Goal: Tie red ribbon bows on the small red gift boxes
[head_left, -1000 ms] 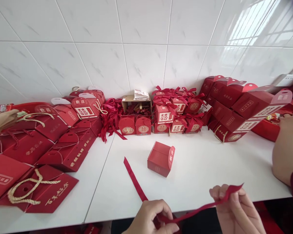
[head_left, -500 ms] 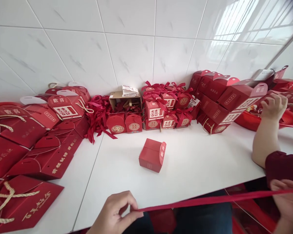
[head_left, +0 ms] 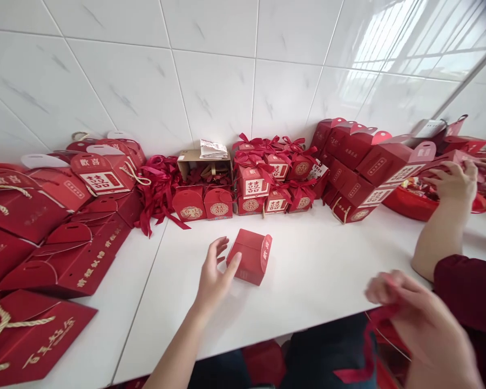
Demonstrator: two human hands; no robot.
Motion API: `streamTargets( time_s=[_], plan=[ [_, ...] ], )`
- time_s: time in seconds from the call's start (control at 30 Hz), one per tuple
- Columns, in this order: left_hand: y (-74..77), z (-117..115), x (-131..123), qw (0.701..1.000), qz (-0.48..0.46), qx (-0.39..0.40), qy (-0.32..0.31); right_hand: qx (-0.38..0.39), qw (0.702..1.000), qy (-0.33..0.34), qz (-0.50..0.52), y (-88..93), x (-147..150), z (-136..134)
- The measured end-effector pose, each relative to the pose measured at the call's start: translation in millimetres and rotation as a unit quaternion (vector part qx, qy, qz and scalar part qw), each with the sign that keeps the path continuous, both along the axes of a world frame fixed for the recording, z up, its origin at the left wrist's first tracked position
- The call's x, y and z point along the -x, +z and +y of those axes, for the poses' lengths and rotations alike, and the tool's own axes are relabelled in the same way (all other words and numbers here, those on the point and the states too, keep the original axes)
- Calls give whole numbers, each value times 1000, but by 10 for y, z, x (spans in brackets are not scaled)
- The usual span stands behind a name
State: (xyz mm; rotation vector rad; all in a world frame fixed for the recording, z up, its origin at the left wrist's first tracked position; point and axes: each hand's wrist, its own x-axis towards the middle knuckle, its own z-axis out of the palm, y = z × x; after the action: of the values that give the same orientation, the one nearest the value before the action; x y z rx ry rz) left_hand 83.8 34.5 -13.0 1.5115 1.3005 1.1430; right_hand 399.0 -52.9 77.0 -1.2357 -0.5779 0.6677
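Observation:
A small red gift box [head_left: 249, 256] lies on the white tabletop in front of me, its scalloped flap facing right. My left hand [head_left: 216, 273] is at the box's left side, fingers apart and thumb over its near left corner. Whether the fingertips touch it I cannot tell. To the right, past the table's front edge, my right hand [head_left: 413, 313] is closed on a red ribbon [head_left: 368, 346], which hangs down in a loose curve. This hand is blurred by motion.
Red gift bags with rope handles [head_left: 56, 329] crowd the left. Along the tiled wall are a pile of ribbons [head_left: 157, 189], a cardboard box [head_left: 190, 162], bow-tied boxes [head_left: 255, 186] and stacked boxes [head_left: 360, 162]. A co-worker's arms [head_left: 441, 221] reach over a red basin [head_left: 405, 204].
My left hand has let go of the ribbon's end and moved forward to the box. My right hand has come left and up with the ribbon, which now hangs slack.

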Motion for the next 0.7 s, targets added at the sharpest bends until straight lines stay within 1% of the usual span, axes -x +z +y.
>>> streamTargets(
  time_s=[0.03,0.07,0.1,0.17,0.23,0.33,0.4,0.47,0.53,0.6,0.63,0.7],
  plan=[
    [-5,38,-80,1000,-16,12,-9,13,999,40,-5,-166,219,-97],
    [-6,68,-138,999,-27,24,-20,33,991,123,-31,-312,419,-158],
    [-4,87,-173,998,-32,35,-32,50,981,176,-63,-431,595,-181],
    [13,94,-189,997,-28,48,-50,63,963,235,-112,-573,865,-130],
    [41,59,-159,997,-14,48,-63,64,955,266,-115,-608,1046,-17],
    [70,-61,-88,993,-6,49,-105,65,949,299,-73,-594,1221,97],
    [62,-166,-44,989,-2,56,-134,63,946,316,-47,-599,1300,93],
    [34,-267,-6,990,7,48,-134,60,943,325,-29,-619,1348,44],
    [10,-345,27,994,18,0,-106,55,942,331,-20,-638,1362,-14],
    [23,-390,52,991,38,-102,-79,55,939,340,-20,-642,1351,-58],
    [48,-402,59,982,59,-162,-78,55,936,346,-24,-640,1340,-71],
    [133,-413,62,950,122,-271,-100,59,933,354,-39,-630,1322,-82]
  ],
)
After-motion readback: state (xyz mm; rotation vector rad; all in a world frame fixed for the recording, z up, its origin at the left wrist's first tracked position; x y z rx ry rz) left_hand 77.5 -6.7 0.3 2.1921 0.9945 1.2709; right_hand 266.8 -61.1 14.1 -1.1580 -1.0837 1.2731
